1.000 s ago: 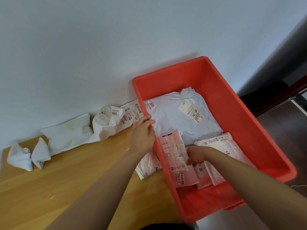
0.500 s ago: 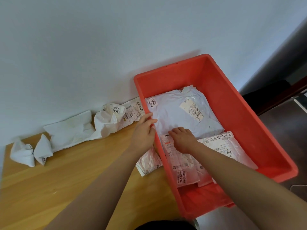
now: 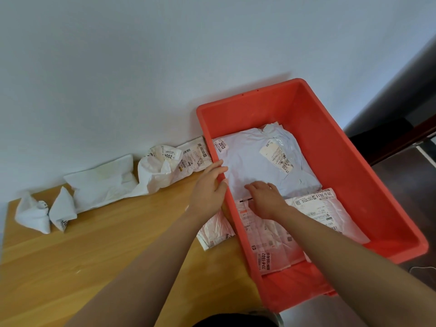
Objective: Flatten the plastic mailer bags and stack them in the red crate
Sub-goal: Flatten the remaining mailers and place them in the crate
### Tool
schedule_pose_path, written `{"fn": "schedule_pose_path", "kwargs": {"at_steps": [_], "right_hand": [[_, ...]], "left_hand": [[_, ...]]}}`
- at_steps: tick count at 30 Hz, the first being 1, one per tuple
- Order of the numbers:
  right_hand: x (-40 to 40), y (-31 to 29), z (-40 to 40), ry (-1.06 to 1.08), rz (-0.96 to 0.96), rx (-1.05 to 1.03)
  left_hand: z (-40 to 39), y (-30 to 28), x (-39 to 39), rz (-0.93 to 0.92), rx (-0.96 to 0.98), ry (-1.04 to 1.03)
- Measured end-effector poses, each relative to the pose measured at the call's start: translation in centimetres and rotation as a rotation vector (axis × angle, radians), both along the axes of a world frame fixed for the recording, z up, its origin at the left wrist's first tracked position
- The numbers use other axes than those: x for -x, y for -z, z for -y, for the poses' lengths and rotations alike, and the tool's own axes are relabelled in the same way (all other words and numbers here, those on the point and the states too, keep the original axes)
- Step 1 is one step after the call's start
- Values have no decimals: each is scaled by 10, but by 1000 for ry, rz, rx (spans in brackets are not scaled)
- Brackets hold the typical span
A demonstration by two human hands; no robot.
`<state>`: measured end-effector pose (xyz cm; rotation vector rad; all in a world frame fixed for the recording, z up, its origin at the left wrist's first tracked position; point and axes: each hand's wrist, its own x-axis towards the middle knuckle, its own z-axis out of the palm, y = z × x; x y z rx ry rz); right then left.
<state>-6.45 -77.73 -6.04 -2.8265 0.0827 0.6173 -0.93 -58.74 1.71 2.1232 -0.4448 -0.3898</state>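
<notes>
1. The red crate stands at the right edge of the tabletop, and its near right part hangs over that edge.
2. Partly under the left wall of the crate, on the tabletop, lies one pinkish mailer.
3. Inside the crate, at the near end, the labelled mailer lies flat along the left wall. The right hand presses on its far end with the fingers spread and nearly straight; it holds nothing.
4. Beside it, near the right wall, lies a second clear mailer.
5. The left hand grips the left rim of the crate, with the thumb inside and the fingers curled over the rim.
6. At the far end of the crate lies the large pale mailer, flat on the bottom.
7. Risk, in my judgement: a hard press can slide or tip the overhanging crate, so the left hand must steady it. Trapped air can also make the mailer spring up again.
8. Count: three mailers in the crate and one under its side. Along the far edge of the tabletop I count about five crumpled white bags not yet flattened, but the overlapping ones are hard to separate.
</notes>
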Motion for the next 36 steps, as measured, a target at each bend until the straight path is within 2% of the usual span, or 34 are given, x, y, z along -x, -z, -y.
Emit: {"fn": "schedule_pose_path", "kwargs": {"at_steps": [4, 8, 10, 13, 16, 18, 20, 22, 28, 32, 36], "right_hand": [[-23, -29, -5, 236, 223, -204], [-46, -71, -26, 538, 533, -493], [-56, -94, -46, 525, 663, -539], [-67, -116, -89, 356, 751, -535], [-76, -117, -130, 155, 657, -454], [-87, -106, -161, 64, 390, -367], [-100, -84, -192, 85, 69, -370], [-113, -60, -212, 221, -110, -449], [-152, -18, -246, 590, -149, -672], [-165, -5, -261, 657, -199, -698], [-156, -12, -277, 687, -177, -769]], "left_hand": [[-17, 4, 7, -15, 163, -164], [-50, 17, 6, -17, 140, -330], [-70, 27, 6, -58, 105, -389], [-103, 45, 10, -137, 41, -466], [-131, 59, 18, -208, 3, -498], [-153, 65, 24, -265, -35, -504], [-179, 70, 31, -328, -60, -513], [-204, 71, 38, -391, -82, -510], [-299, 71, 56, -484, -113, -622], [-349, 68, 64, -524, -82, -753], [-361, 66, 60, -557, -3, -798]]}}
